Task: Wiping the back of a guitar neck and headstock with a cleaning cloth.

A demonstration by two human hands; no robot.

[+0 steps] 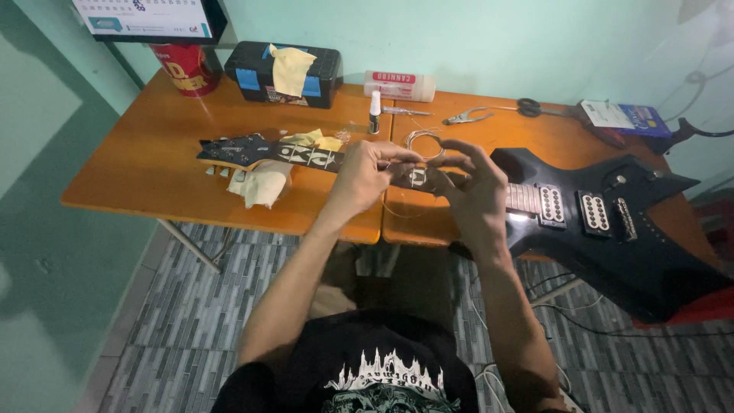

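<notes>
A black electric guitar point(604, 222) lies across the orange table point(145, 164), its headstock point(229, 151) resting on a pale cloth point(261, 183) at the left. Above the neck, my left hand point(367, 172) pinches a thin guitar string point(405, 160) between thumb and fingers. My right hand point(474, 187) is beside it with fingers spread, its fingertips touching the same string. A coil of wire string point(423, 141) lies on the table just behind my hands.
At the back stand a black toolbox point(287, 75) with a yellow cloth, a red cup point(183, 70), a white tube point(399, 86), a small bottle point(375, 113), pliers point(466, 116), scissors point(531, 107) and a blue packet point(623, 117). Cables lie on the tiled floor.
</notes>
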